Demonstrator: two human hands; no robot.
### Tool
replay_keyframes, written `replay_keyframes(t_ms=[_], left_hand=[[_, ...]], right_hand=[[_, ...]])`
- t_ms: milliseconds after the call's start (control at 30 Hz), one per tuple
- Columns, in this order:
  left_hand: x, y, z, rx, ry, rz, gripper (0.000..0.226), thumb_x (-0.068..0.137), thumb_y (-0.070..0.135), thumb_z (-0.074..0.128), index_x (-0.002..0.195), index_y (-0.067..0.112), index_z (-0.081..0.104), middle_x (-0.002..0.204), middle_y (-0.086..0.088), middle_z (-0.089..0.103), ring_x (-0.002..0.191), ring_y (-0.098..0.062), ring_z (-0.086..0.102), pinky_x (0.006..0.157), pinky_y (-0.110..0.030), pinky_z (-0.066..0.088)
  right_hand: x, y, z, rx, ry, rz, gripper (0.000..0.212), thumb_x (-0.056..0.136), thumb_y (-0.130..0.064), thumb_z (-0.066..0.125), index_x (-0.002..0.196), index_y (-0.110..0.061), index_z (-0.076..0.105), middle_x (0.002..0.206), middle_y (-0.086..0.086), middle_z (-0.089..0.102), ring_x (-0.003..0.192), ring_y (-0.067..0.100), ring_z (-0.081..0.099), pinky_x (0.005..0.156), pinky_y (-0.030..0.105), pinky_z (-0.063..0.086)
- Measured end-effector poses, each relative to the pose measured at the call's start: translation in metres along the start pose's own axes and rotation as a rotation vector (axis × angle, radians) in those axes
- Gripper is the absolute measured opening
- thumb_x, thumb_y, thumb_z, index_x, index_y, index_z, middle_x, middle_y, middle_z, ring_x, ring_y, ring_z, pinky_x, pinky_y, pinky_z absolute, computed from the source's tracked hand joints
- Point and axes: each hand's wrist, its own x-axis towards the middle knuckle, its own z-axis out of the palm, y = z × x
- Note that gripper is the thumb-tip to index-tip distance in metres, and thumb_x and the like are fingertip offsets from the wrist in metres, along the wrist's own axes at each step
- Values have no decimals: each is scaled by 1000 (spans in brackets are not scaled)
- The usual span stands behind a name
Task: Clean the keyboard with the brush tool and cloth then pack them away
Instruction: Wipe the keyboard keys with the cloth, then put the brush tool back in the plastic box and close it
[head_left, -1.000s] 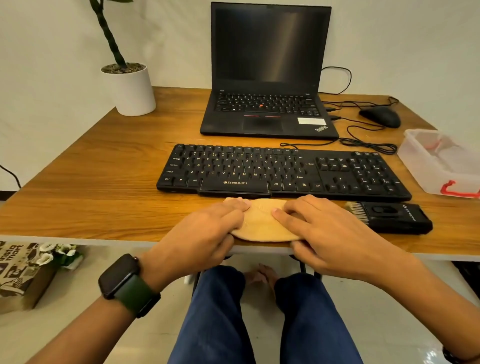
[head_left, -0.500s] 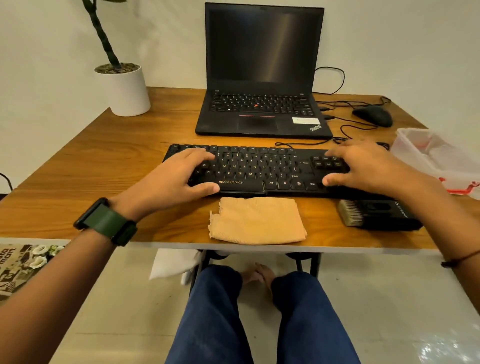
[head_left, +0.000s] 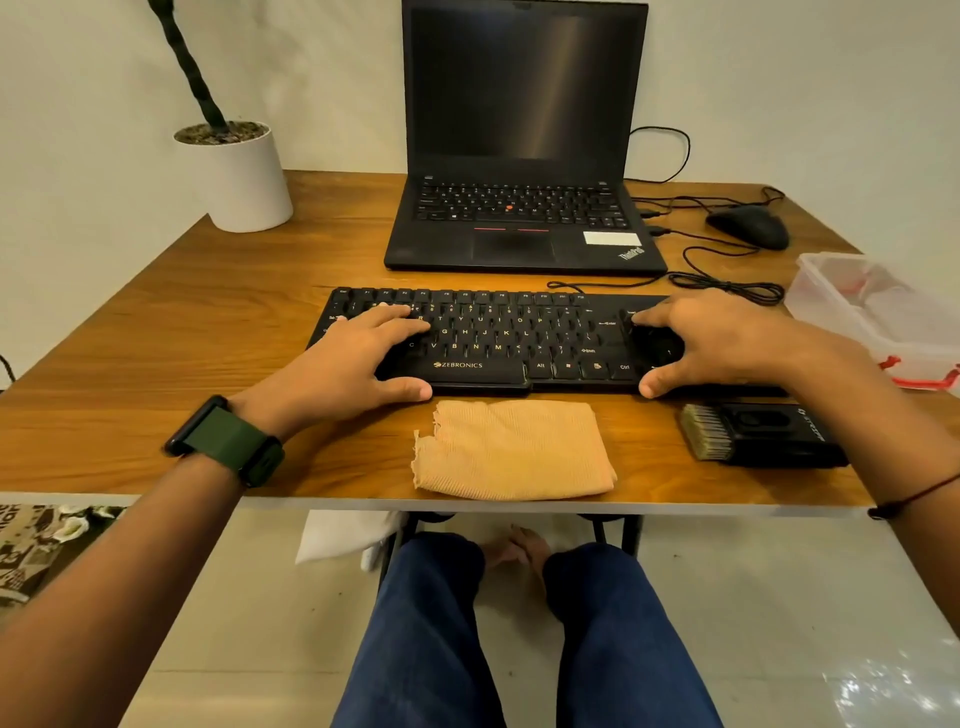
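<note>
Both hands grip the keyboard (head_left: 519, 338): left hand (head_left: 358, 358) at its left end, right hand (head_left: 711, 343) at its right. Cloth (head_left: 511, 452) and brush tool (head_left: 758, 434) lie along the counter (head_left: 208, 322) front edge.

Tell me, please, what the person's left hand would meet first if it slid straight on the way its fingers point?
The left hand lies on the black Zebronics keyboard, fingers pointing away and slightly right. It would cross the keys, then probably meet the open black laptop; depth is unclear.
</note>
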Motion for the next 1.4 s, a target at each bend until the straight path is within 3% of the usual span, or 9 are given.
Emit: replay_keyframes(t_ms=[200,433,933,1067,1167,1267,1333,1400], left_hand=[[17,-6,-5,14,-10,-10,72,83,43,60,144,26,26,154,1,18,140,-20,21,115,-47,19],[36,-9,-13,22,-9,7,72,83,38,62,145,23,27,153,-1,21,139,-19,23,110,-33,24],[50,-12,-16,55,-7,-4,71,84,37,62,145,21,27,152,-4,24,137,-21,26,108,-33,27],[34,-2,-9,90,135,7,65,88,32,58,144,17,28,150,-8,27,135,-24,31,107,-35,30],[6,13,-5,29,295,73,44,90,26,55,132,16,46,127,-7,49,113,-19,48,89,-28,39],[-30,33,-9,-5,279,86,17,90,22,55,104,16,62,94,2,57,85,-12,52,72,-22,40],[-55,46,-6,-114,252,-28,10,90,22,54,87,15,61,77,6,57,68,-7,50,60,-16,37],[-81,60,4,-488,189,-220,16,88,19,54,76,10,60,63,0,58,54,-9,49,50,-18,38]], right_hand=[[15,-1,-3,10,18,16,82,77,-45,69,145,-20,31,145,7,40,132,25,37,102,36,37],[31,-1,-7,-25,40,18,80,77,-45,68,143,-17,33,142,9,44,129,27,40,99,36,39],[45,-1,-12,-31,44,58,80,76,-44,70,142,-18,34,140,11,45,126,29,43,94,37,43],[35,-11,-8,-102,160,41,71,80,-40,68,139,-16,38,134,13,49,122,30,46,91,38,44],[12,-33,-1,11,308,-71,60,84,-34,64,138,-19,41,130,9,53,118,26,50,93,37,43],[-17,-60,10,170,285,-221,44,85,-34,62,126,-22,54,118,0,61,104,15,56,91,33,44],[-29,-74,20,199,238,-273,40,85,-39,61,121,-22,58,115,-3,61,101,12,54,88,29,44],[-31,-82,29,187,200,-305,42,85,-43,59,120,-21,57,115,-3,58,106,13,51,89,27,42]])
